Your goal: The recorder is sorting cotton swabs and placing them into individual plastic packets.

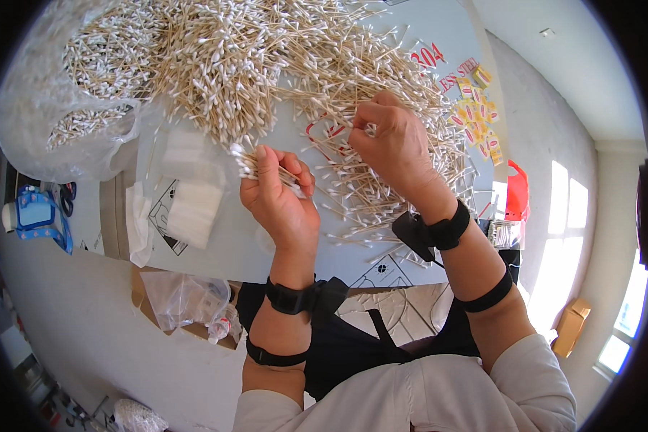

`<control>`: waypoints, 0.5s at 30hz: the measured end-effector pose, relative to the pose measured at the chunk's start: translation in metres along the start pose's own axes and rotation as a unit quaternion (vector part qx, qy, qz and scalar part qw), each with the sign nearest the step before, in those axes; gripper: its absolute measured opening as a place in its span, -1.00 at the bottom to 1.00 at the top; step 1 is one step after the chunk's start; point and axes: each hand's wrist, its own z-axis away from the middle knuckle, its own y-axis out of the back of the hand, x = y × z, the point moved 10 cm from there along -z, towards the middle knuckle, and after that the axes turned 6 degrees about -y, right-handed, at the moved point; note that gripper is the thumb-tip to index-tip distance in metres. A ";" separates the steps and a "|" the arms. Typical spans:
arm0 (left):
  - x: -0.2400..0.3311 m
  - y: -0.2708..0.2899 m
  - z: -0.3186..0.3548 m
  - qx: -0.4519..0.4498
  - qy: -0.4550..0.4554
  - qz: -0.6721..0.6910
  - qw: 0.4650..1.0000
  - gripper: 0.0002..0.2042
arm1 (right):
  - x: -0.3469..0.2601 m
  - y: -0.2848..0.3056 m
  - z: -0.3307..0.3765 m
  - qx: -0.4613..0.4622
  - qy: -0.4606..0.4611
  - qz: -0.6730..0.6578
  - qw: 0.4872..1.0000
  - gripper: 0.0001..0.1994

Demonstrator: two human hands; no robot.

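A bundle of cotton swabs (244, 163) with wooden sticks is gripped in my left hand (284, 194), its white tips poking out past the thumb on the left. My right hand (396, 140) is closed in a pinch above the scattered swabs at the right; what its fingers hold, if anything, is mostly hidden. A big heap of loose cotton swabs (227, 61) covers the far side of the table and spreads round to the right, under and beyond my right hand. Left of my left hand lies a stack of clear, whitish plastic bags (194, 209).
A large clear plastic bag of swabs (104, 137) stands at the far left. Small yellow-and-white labels or packets (475, 115) lie along the right table edge, near a red bag (516, 191). A blue pouch with a strap (37, 212) is at the left. Below sits an open cardboard box (147, 299).
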 end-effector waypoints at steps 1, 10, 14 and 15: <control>0.000 -0.001 0.000 0.002 0.002 -0.002 1.000 -0.73 | -0.002 0.008 0.001 0.023 0.020 0.022 0.999 -0.93; -0.002 -0.001 -0.001 0.013 0.004 -0.001 1.000 -0.69 | -0.007 0.035 0.004 0.040 0.064 0.229 0.970 -0.94; -0.001 0.002 -0.001 0.020 -0.008 0.004 1.000 -0.69 | 0.021 0.045 -0.003 0.005 -0.025 0.274 0.961 -0.93; 0.000 0.002 -0.001 0.021 -0.008 0.004 1.000 -0.69 | 0.022 0.046 -0.002 0.013 -0.021 0.256 0.966 -0.93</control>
